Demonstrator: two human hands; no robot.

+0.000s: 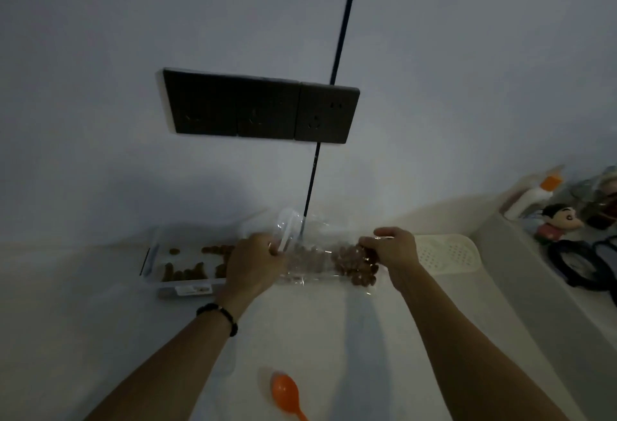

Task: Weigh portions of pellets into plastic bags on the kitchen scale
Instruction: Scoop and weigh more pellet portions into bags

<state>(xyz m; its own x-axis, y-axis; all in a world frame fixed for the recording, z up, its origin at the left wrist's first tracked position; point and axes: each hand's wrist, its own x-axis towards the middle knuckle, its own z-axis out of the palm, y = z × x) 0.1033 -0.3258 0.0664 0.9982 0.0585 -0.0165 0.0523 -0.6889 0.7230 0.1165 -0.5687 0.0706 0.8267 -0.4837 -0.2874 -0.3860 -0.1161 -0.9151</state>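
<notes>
**2 hands hold a bag of pellets above the counter**

Head view: the left hand [248, 262] pinches the left end of a clear plastic bag [320, 253], fingers curled round the crumpled film. The right hand [389, 250] pinches the right end in the same way. The bag hangs stretched between them, near the far wall and just above the white counter [300, 337].

The step in hand seems to be closing or carrying the filled bag. To do it well, I think both hands should keep the mouth higher than the load, so that nothing rolls out, and should lower the bag gently.

The bag is thin and wrinkled. The brown pellets [354, 265] lie mostly at its right end. More pellets sit in a clear tray [187, 284] on the left, partly behind the left hand. An orange spoon [285, 394] lies on the near counter, well apart. A white perforated board [447, 253] lies at the right. I cannot make out the scale.
</notes>
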